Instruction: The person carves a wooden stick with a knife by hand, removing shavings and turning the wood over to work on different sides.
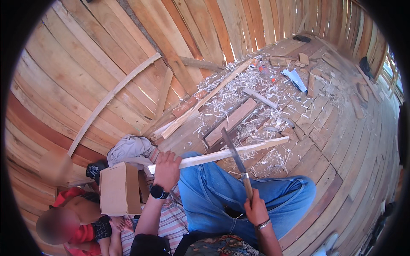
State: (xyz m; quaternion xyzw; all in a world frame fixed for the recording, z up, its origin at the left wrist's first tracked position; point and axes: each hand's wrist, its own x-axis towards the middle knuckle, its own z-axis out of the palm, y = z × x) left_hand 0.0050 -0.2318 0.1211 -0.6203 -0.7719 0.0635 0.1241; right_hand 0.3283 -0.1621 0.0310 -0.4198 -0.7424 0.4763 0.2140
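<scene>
Left hand [167,170] clenched on the wooden stick [222,154]; right hand [255,209] grasping the machete [237,158], blade on the stick. Shavings [239,91] litter the far floor; shaping appears partly done.

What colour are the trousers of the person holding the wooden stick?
Blue, like denim jeans; the head view shows them best.
</scene>
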